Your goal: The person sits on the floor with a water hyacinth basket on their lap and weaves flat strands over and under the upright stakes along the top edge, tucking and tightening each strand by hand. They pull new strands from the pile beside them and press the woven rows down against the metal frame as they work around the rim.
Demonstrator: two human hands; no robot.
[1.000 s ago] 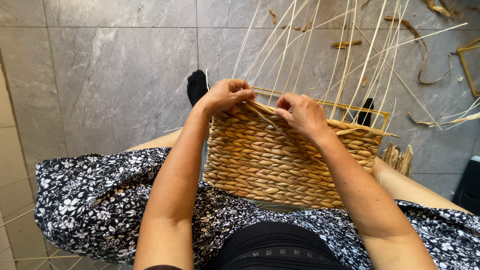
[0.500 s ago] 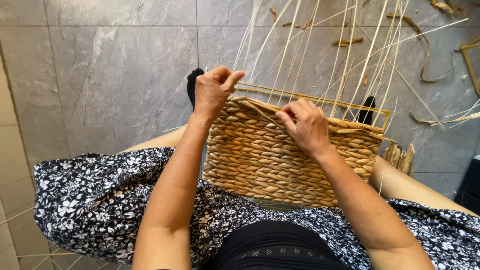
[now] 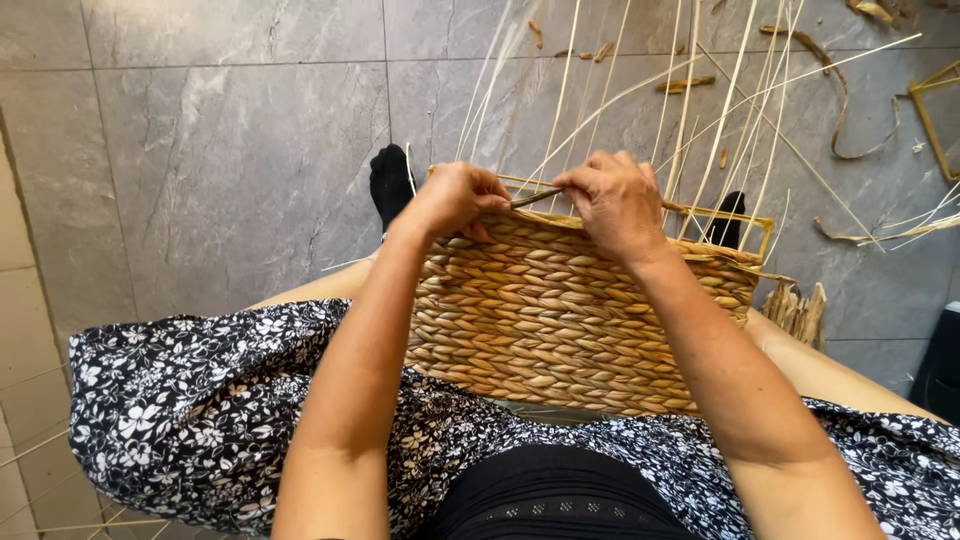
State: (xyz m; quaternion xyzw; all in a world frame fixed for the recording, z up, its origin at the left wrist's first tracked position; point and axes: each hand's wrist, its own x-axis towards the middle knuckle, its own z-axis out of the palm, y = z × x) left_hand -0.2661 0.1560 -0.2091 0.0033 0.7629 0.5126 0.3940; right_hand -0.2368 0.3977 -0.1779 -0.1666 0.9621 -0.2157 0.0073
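- Straw-coloured fibre, a single dark-tipped strand [image 3: 533,197], runs between the two hands at the top edge of the basket [image 3: 570,320].
- The left hand [image 3: 462,199] has its fingers closed together, pinching the near end of that strand just above the rim.
- The right hand [image 3: 615,203] is curled shut over the other end of the strand, its knuckles raised and its fingertips pressed down onto the top row of weave.
- The two hands sit close together, with only a short piece of the strand showing between them.
- The basket is a rectangular one of thick plaited rows, resting on the person's lap against the black-and-white floral skirt [image 3: 180,410], its woven side facing the camera.
- A thin yellow frame [image 3: 745,216] outlines the basket's open top on the far side.
- Long pale stakes [image 3: 690,110] rise from the rim and fan out away from the person, over the floor.
- Two feet in black socks [image 3: 390,182] show beyond the basket, one at each end.
- The grey tiled floor [image 3: 230,150] lies under everything, with loose scraps of fibre [image 3: 840,110] scattered at the upper right.
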